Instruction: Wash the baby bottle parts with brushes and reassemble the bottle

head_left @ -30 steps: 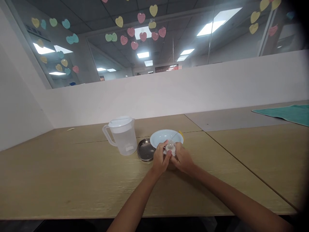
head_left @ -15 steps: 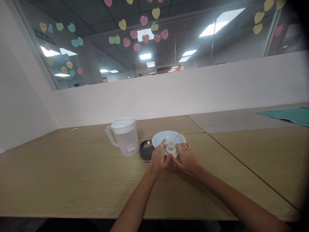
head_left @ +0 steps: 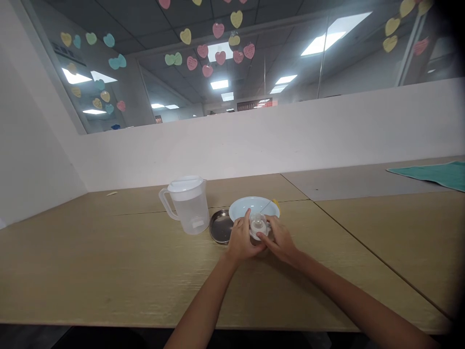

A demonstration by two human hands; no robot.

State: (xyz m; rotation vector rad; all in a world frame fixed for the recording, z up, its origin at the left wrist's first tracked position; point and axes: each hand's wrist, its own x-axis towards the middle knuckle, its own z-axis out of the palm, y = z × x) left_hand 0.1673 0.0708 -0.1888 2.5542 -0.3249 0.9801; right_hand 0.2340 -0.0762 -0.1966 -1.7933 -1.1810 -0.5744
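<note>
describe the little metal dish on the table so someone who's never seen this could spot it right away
On the long wooden table, find the clear plastic pitcher with a white lid. Just right of it, a flat round metal dish lies beside the pale blue bowl, by the left hand. It is the only dark, shiny steel piece there; its neighbours are plastic or light-coloured.

Layout, wooden table (head_left: 109, 271):
- Translucent plastic pitcher with white lid (head_left: 189, 203): left of centre on the table.
- Round steel lid (head_left: 219, 227): flat on the table, just right of the pitcher.
- Pale blue round plate (head_left: 254, 207): just right of the steel lid.
- Small clear nippled bottle top (head_left: 258, 225): before the plate's near rim, between the left hand (head_left: 241, 240) and the right hand (head_left: 279, 240).
- Teal cloth (head_left: 432, 173): far right on the table, well apart from the rest.
- White partition wall (head_left: 254, 140): behind the table.
</note>
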